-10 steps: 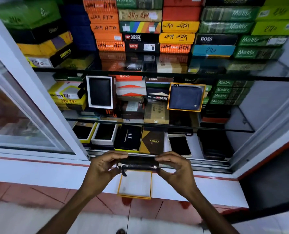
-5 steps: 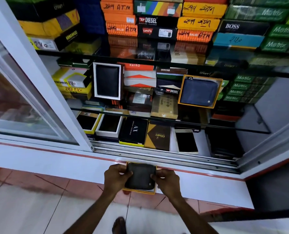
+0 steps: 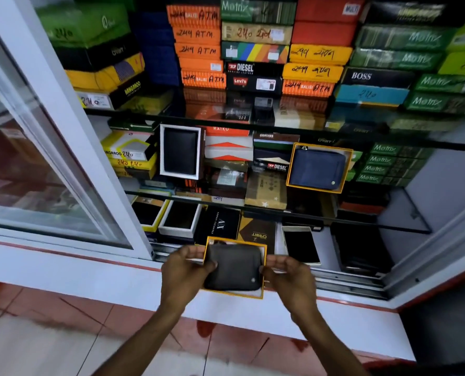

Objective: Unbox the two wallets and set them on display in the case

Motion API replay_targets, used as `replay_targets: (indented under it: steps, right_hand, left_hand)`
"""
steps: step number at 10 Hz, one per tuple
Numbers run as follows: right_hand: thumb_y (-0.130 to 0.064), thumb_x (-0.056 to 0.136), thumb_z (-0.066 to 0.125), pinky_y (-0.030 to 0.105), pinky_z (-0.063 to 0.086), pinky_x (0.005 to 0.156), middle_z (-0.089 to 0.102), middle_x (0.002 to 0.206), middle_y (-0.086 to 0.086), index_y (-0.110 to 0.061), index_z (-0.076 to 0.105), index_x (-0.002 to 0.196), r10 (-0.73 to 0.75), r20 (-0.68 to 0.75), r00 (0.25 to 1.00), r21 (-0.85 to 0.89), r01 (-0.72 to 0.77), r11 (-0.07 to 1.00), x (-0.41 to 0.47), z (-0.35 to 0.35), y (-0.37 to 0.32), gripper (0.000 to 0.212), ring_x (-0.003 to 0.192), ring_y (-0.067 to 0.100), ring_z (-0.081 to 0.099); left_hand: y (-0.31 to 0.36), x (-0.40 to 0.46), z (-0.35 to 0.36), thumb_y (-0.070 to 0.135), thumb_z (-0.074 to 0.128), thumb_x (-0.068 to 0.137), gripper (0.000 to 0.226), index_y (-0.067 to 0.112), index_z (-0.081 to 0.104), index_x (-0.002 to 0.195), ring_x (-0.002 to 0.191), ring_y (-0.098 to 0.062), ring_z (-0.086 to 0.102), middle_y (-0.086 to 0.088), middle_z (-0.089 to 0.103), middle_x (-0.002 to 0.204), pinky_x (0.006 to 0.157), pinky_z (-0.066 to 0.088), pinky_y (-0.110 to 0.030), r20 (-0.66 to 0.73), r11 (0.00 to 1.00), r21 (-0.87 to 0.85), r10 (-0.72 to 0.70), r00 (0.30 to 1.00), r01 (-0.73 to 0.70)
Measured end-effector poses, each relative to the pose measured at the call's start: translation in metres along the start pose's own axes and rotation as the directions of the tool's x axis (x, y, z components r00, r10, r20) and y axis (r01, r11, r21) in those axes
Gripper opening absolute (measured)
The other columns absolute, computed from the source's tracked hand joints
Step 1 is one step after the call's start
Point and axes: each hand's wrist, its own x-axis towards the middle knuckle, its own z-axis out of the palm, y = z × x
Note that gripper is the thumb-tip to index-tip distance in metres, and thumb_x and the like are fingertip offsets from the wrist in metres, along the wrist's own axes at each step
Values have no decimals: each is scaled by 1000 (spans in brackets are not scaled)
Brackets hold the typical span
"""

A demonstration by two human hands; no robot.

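A dark grey zip wallet (image 3: pixel 234 268) lies in a shallow yellow-rimmed box tray (image 3: pixel 235 294), held up in front of the case's lower sill. My left hand (image 3: pixel 183 275) grips the tray's left edge, thumb on the wallet. My right hand (image 3: pixel 288 278) holds the right edge. A navy blue wallet (image 3: pixel 316 168) in a matching yellow-rimmed tray stands propped on the middle glass shelf at the right. A black wallet in a white box (image 3: pixel 181 154) stands on the same shelf at the left.
Stacks of coloured wallet boxes (image 3: pixel 255 50) fill the top shelf. On the bottom shelf lie open boxes (image 3: pixel 181 219) and black and brown boxes (image 3: pixel 257 234). The sliding glass door (image 3: pixel 35 164) stands to the left; the metal track (image 3: pixel 348 280) runs below.
The dark wallet was first held edge-on above the empty tray, then laid into it. Both hands have since lifted the tray with the wallet up toward the case opening.
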Motion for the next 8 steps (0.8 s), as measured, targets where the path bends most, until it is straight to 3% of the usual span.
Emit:
replay_targets:
  steps: [2, 3, 4, 5, 6, 7, 8]
  right_hand:
    - [-4, 78, 78, 37, 58, 85, 78, 90, 5, -14, 75, 94, -220, -75, 973, 138, 228, 964, 39, -15, -102, 19, 80, 14, 71]
    - [-13, 81, 76, 38, 59, 91, 76, 105, 3, -12, 71, 111, -307, -107, 946, 65, 315, 947, 68, -16, -137, 30, 87, 11, 72]
    - [-15, 85, 73, 25, 54, 86, 69, 103, -7, -10, 64, 123, -330, -87, 940, -4, 331, 944, 91, -10, -159, 40, 78, -4, 63]
    - [-17, 84, 73, 25, 52, 87, 68, 103, -7, -11, 63, 124, -329, -57, 943, -122, 320, 939, 110, 1, -164, 42, 89, 8, 66]
    - [-19, 80, 74, 34, 56, 95, 73, 116, -3, -18, 64, 123, -312, -6, 950, -183, 306, 934, 124, 6, -154, 44, 104, 13, 69]
    - [-15, 83, 73, 25, 51, 95, 66, 124, -4, -16, 58, 132, -319, 24, 947, -200, 317, 927, 116, 3, -156, 51, 108, 7, 62]
    - [-12, 86, 70, 15, 52, 88, 66, 125, -4, -18, 63, 127, -486, -76, 871, -284, 449, 847, 85, -10, -157, 42, 98, -5, 59]
  left_hand:
    - [101, 36, -9, 12, 81, 72, 28, 20, 68, 96, 69, -7, 67, 10, 72, 86, 68, 52, -18, -90, 953, -154, 248, 965, -260]
    - [131, 67, 3, 14, 80, 73, 30, 20, 68, 100, 67, -5, 65, 9, 72, 91, 68, 55, -22, -133, 923, -173, 324, 937, -344]
    - [146, 95, 21, 16, 77, 77, 35, 16, 69, 111, 74, -5, 65, 8, 70, 95, 77, 58, -29, -133, 918, -149, 350, 927, -368]
    - [147, 114, 36, 24, 75, 78, 39, 21, 67, 116, 88, -12, 69, 11, 70, 96, 88, 57, -31, -81, 938, -94, 327, 941, -334]
    - [138, 126, 47, 31, 75, 74, 44, 25, 65, 117, 99, -12, 70, 10, 74, 103, 95, 55, -35, 21, 952, -74, 298, 954, -296]
    - [138, 114, 44, 31, 75, 77, 58, 24, 56, 131, 108, -13, 67, 6, 72, 117, 99, 52, -31, 53, 938, 27, 344, 937, -346]
    - [143, 87, 35, 23, 70, 83, 56, 19, 53, 136, 119, -11, 59, 5, 62, 130, 105, 48, -29, -56, 820, 143, 566, 823, -554]
